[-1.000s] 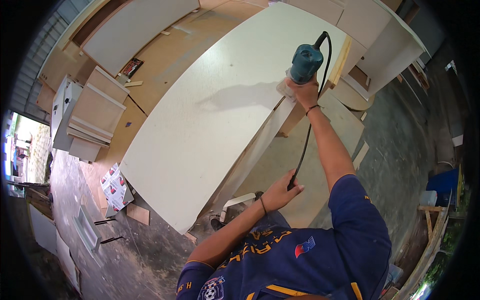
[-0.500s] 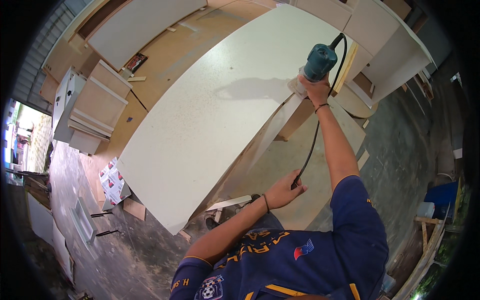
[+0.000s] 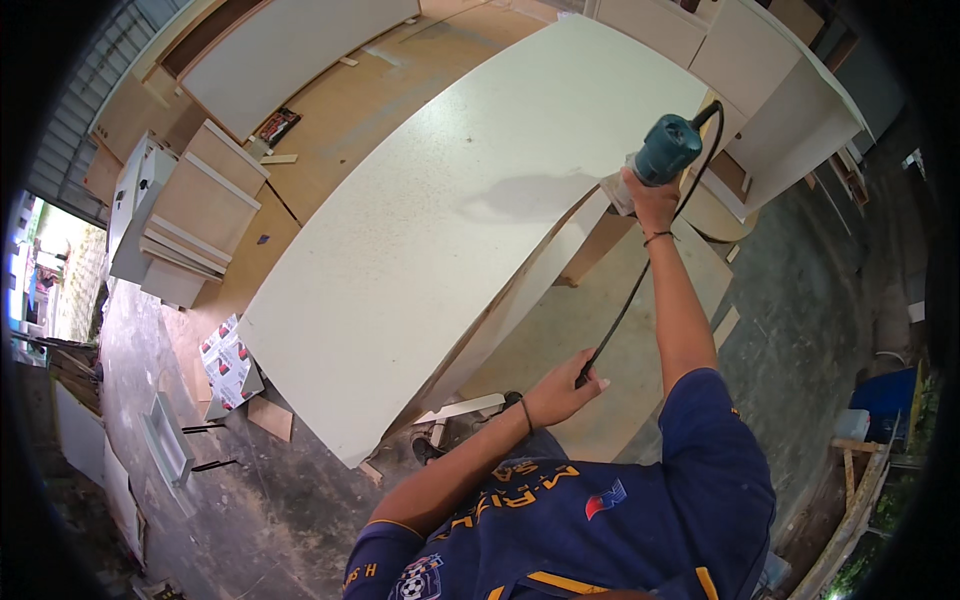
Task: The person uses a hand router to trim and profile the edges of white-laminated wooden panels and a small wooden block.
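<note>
A teal trim router (image 3: 669,150) stands at the right edge of a large white panel (image 3: 400,260), its base at the panel's border. My right hand (image 3: 652,200) is closed around the router's lower part, arm stretched forward. From the router's top a black power cord (image 3: 632,295) loops over and runs back toward me. My left hand (image 3: 565,388) grips this cord between thumb and fingers, just off the panel's near right side. The router's bit is hidden.
Beneath the panel lies a tan board (image 3: 640,330). White cabinet parts (image 3: 790,120) stand at the far right, and more cabinet pieces (image 3: 205,200) at the left. A grey drawer-like frame (image 3: 168,440) rests on the concrete floor (image 3: 270,510). Small offcuts are scattered around.
The router and my right hand have shifted a little to the right and nearer me, along the panel's edge. My left hand has moved slightly down, still on the cord.
</note>
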`<state>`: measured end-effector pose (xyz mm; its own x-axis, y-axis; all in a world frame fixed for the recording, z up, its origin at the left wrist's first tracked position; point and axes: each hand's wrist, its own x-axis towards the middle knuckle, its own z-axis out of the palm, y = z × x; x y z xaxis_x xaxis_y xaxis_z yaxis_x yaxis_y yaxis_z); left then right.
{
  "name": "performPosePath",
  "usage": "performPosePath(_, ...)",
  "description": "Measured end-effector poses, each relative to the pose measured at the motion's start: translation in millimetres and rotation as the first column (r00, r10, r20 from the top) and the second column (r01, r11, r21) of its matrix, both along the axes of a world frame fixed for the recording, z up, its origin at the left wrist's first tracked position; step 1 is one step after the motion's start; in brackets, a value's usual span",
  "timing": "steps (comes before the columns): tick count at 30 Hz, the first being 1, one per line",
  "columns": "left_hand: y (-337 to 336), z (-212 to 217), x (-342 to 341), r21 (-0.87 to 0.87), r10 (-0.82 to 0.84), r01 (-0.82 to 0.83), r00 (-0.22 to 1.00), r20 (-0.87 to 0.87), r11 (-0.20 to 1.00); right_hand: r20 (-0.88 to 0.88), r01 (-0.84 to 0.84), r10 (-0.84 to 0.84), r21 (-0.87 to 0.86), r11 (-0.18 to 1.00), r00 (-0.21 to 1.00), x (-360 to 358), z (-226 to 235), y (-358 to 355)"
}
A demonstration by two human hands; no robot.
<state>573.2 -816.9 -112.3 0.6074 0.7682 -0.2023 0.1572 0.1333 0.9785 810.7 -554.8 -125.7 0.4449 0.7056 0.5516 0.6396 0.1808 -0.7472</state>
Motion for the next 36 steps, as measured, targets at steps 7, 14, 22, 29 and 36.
performPosePath(7, -30, -20, -3, 0.052, -0.141, 0.146, 0.986, -0.093, 0.988, 0.003, -0.039, 0.039, 0.007, 0.999, 0.999, 36, -9, -80)
performPosePath(14, -94, -66, -55, -0.51, 0.33, -0.346, 0.936, -0.125, 0.788, 0.031, -0.089, 0.085, 0.172, 0.981, 0.996, 14, -18, -224)
performPosePath(22, -147, -67, -131, -0.42, -0.12, 0.025, 0.972, -0.201, 0.907, 0.112, 0.051, -0.074, 0.19, 0.981, 0.991, -60, -4, -379)
performPosePath(29, -237, -96, -249, -0.404, -0.2, 0.072, 0.938, -0.283, 0.912, -0.001, 0.153, -0.155, 0.183, 0.971, 0.988, -164, 15, -470)
performPosePath(36, -331, -125, -386, -0.258, 0.17, -0.323, 0.861, -0.479, 0.91, -0.088, 0.036, -0.015, 0.234, 0.972, 0.996, -253, 33, -478)
